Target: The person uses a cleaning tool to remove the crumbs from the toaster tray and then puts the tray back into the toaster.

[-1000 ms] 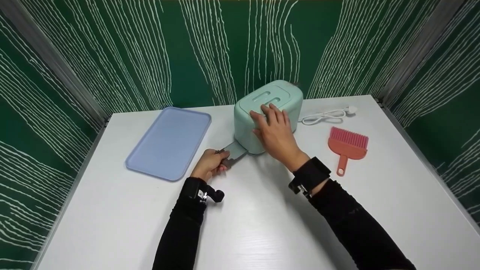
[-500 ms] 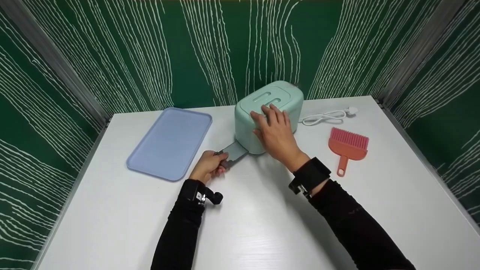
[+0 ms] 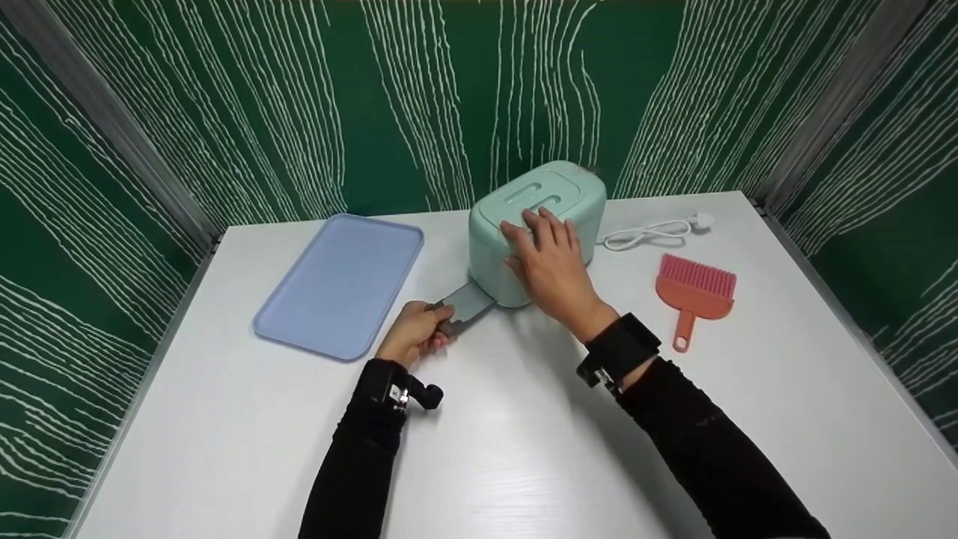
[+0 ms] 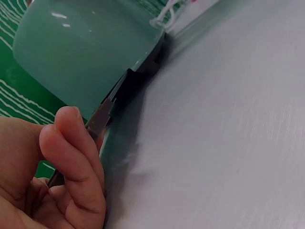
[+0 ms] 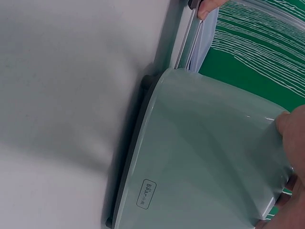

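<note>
A mint-green toaster stands near the back of the table, its lidded top showing two slot shapes. From the bottom of its left end a thin grey crumb tray sticks out. My left hand pinches the outer end of that tray between thumb and fingers. In the left wrist view, the tray's edge runs from the fingers to the toaster's base. My right hand grips the toaster's upper near edge, fingers over the top and thumb against the side. The right wrist view shows the toaster's side with a small printed label.
Left of the toaster lies a light blue tray. An orange brush with pink bristles is on the right. Behind it a white power cord lies bundled with its plug. Green walls with white lines enclose the table.
My left hand has drawn slightly left and toward me, and a little more of the crumb tray shows. The right hand and the toaster have stayed in place.
</note>
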### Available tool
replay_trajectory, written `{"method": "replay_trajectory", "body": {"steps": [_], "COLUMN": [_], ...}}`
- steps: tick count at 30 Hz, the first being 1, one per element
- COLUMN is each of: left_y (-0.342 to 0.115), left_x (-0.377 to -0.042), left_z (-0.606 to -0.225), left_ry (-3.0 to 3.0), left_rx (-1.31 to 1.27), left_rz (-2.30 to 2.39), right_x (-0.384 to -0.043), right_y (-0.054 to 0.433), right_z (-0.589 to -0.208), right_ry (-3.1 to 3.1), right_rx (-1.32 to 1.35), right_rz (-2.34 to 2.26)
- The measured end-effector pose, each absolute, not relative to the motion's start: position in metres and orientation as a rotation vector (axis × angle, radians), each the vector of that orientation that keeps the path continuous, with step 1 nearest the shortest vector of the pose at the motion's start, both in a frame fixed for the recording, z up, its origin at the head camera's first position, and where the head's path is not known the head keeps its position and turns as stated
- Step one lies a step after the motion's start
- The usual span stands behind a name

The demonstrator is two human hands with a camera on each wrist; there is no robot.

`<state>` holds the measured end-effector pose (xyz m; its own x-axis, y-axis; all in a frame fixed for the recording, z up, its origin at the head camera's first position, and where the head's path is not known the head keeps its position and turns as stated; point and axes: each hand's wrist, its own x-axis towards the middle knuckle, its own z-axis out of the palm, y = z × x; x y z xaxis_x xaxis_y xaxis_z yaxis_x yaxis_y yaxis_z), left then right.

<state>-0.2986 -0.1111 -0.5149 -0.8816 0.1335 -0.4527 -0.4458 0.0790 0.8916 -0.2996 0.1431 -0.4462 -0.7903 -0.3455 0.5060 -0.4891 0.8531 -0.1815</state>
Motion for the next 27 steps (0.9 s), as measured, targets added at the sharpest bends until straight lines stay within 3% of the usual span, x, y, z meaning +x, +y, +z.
{"method": "replay_trajectory", "body": {"steps": [27], "left_y": [-0.124], "left_x": [-0.286], "left_z": [-0.513], "left_ry": [1.977], "left_rx": [-0.322], "left_rz": [1.823], "right_x": [-0.300], "right_y": [0.144], "right_z": [-0.445], "right_ry": [-2.579], "right_rx": [0.608], "right_rz": [0.448]}}
